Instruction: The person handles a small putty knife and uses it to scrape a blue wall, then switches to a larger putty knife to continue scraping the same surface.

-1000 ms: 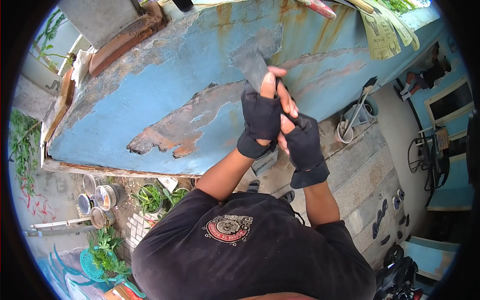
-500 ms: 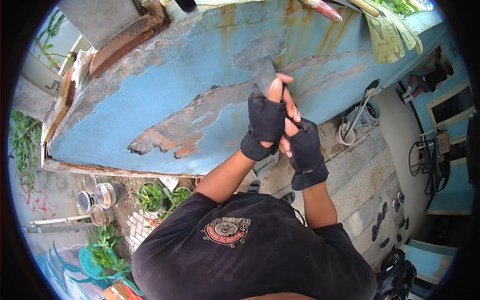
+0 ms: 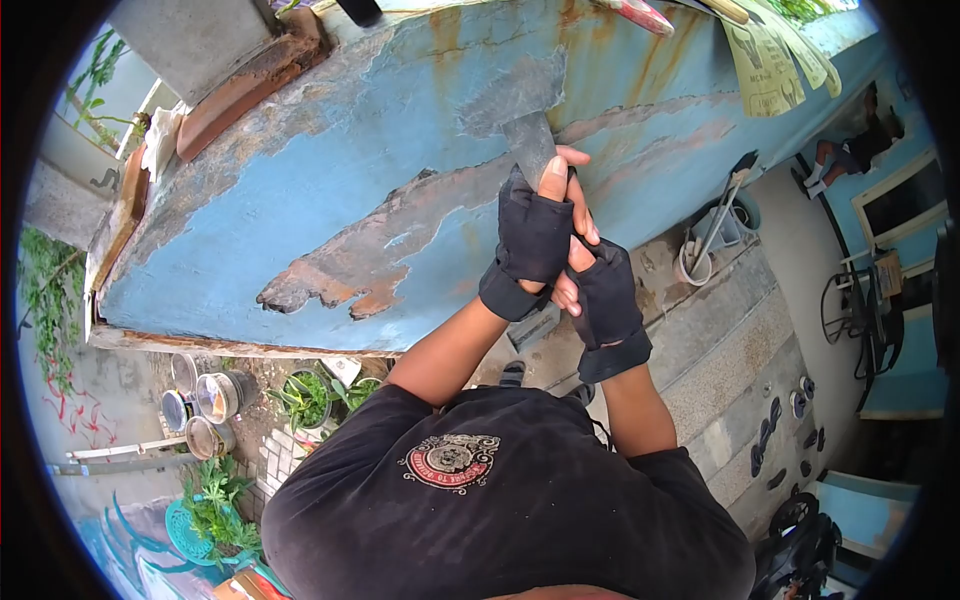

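My left hand (image 3: 537, 232), in a black fingerless glove, is closed around a scraper. Its thumb lies along the grey metal blade (image 3: 530, 142). The blade's edge meets the lower side of a bare grey patch (image 3: 515, 95) on the blue painted wall (image 3: 400, 120). Just below and to the right, my right hand (image 3: 603, 300), gloved the same way, is closed at the lower end of the scraper. Fingers of both hands hide the handle. Left of the blade, a long stretch of peeled paint (image 3: 370, 245) shows rough grey and brownish plaster.
Sandpaper sheets (image 3: 765, 70) hang over the wall's top edge beside a red-and-white tool end (image 3: 645, 15). Below stand a white bucket (image 3: 693, 262), stone steps (image 3: 715, 350), potted plants (image 3: 305, 398) and paint buckets (image 3: 220, 395). Another person (image 3: 860, 150) is at far right.
The view has shifted slightly. The scraper blade sits a little farther right and lower against the grey patch. Both hands keep the same grip.
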Available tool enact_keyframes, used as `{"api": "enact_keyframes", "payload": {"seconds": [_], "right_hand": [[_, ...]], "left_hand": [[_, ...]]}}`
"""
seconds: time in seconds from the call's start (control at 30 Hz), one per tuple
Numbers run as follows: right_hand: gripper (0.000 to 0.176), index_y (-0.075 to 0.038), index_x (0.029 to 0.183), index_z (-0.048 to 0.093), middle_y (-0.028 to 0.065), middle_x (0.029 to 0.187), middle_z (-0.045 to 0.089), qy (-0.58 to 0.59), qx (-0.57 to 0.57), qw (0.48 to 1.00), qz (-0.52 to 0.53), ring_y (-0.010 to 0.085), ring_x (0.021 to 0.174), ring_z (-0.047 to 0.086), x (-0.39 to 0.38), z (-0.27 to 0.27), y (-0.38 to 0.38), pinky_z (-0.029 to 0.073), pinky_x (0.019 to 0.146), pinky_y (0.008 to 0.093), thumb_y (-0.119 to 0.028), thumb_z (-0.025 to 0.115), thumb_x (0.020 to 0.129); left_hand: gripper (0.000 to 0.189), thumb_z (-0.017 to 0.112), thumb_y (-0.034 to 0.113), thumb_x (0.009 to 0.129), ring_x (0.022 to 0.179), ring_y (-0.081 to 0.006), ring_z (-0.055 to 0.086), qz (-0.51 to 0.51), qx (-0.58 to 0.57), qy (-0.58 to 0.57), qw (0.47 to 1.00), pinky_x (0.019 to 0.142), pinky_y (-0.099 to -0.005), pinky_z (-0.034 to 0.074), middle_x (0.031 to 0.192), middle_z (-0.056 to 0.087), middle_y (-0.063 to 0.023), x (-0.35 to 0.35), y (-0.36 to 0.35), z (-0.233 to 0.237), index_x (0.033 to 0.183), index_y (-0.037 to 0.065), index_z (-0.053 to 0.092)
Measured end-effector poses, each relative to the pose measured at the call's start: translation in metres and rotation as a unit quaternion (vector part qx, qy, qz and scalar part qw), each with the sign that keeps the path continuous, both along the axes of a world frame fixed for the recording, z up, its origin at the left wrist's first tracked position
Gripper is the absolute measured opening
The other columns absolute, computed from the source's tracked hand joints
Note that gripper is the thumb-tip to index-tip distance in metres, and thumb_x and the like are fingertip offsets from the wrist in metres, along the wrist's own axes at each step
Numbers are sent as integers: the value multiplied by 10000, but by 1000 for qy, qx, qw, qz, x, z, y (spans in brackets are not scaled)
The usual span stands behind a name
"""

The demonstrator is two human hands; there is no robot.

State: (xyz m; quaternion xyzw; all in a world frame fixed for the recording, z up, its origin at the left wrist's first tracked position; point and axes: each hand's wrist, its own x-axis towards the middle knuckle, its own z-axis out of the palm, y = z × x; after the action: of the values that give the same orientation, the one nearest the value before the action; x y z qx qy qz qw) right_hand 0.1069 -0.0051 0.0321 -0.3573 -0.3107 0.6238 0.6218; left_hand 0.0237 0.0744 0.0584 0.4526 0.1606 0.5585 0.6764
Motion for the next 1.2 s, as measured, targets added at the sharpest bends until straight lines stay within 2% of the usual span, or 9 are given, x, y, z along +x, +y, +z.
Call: {"api": "enact_keyframes", "payload": {"seconds": [0.13, 0.57, 0.63, 0.7, 0.8, 1.03, 1.1, 1.13, 1.2], "right_hand": [[267, -61, 737, 523, 2, 527, 466, 21, 5, 999, -39, 75, 395, 383, -5, 13, 7, 291, 393, 236, -202, 563, 961], [237, -69, 779, 532, -5, 524, 473, 36, 48, 998, -26, 80, 376, 383, 5, 24, 12, 319, 387, 248, -214, 562, 963], [231, -80, 776, 534, -1, 526, 478, 5, 25, 999, -41, 79, 376, 385, 8, 25, 11, 312, 384, 248, -218, 570, 958], [244, -87, 760, 531, 5, 530, 485, -15, -23, 999, -36, 76, 384, 401, 10, 22, 4, 306, 369, 235, -230, 593, 947], [267, -82, 735, 534, 5, 531, 487, 20, -23, 999, -41, 77, 385, 405, 13, 15, 8, 311, 366, 233, -235, 598, 945], [261, -77, 737, 534, 6, 538, 502, -30, 22, 999, -36, 79, 389, 414, 30, 24, -6, 346, 389, 240, -215, 582, 953], [205, -61, 817, 584, 0, 541, 496, -20, -9, 999, -44, 75, 397, 412, 40, 9, -17, 344, 392, 234, -214, 581, 953], [179, -45, 931, 620, -8, 554, 492, -19, -37, 997, -68, 69, 403, 406, 55, -1, -32, 343, 398, 225, -216, 575, 956], [208, -40, 1035, 635, -23, 579, 487, -132, -43, 985, -104, 57, 422, 404, 82, -18, -47, 334, 410, 207, -221, 563, 961]], "left_hand": [[336, 420, 286, 1030, 488, -180, 527, 15, 12, 23, 1000, 520, -315, 468, 557, 468, -56, 1, 5, 10, 1112, -27, 511], [343, 443, 287, 1021, 494, -161, 521, -2, 60, 25, 998, 511, -295, 459, 567, 477, -50, 12, 13, 31, 1100, -35, 533], [343, 444, 270, 1024, 510, -158, 537, 24, 60, 44, 997, 518, -288, 461, 571, 481, -47, 11, 6, 32, 1091, -53, 538], [346, 437, 277, 1026, 513, -155, 543, 74, 137, 148, 977, 522, -290, 469, 575, 485, -44, 11, 6, 12, 1085, -49, 537], [332, 425, 284, 1028, 497, -163, 529, 11, -2, 14, 1000, 538, -304, 487, 567, 465, -37, 17, 8, 8, 1096, -27, 521], [348, 429, 305, 1027, 539, -188, 555, -26, 16, -8, 1000, 573, -323, 497, 604, 484, -49, 33, -1, 18, 1102, -24, 510], [378, 459, 337, 1014, 624, -208, 625, -84, 8, 32, 996, 610, -326, 516, 655, 545, -58, 38, -1, -5, 1144, -15, 505], [441, 499, 374, 991, 752, -227, 677, -147, -34, 83, 985, 674, -329, 540, 742, 613, -69, 42, -7, -24, 1226, 1, 484], [487, 585, 305, 949, 929, -212, 665, -194, -24, 135, 971, 759, -333, 545, 1038, 634, -103, 43, -13, -53, 1326, 30, 442]]}}
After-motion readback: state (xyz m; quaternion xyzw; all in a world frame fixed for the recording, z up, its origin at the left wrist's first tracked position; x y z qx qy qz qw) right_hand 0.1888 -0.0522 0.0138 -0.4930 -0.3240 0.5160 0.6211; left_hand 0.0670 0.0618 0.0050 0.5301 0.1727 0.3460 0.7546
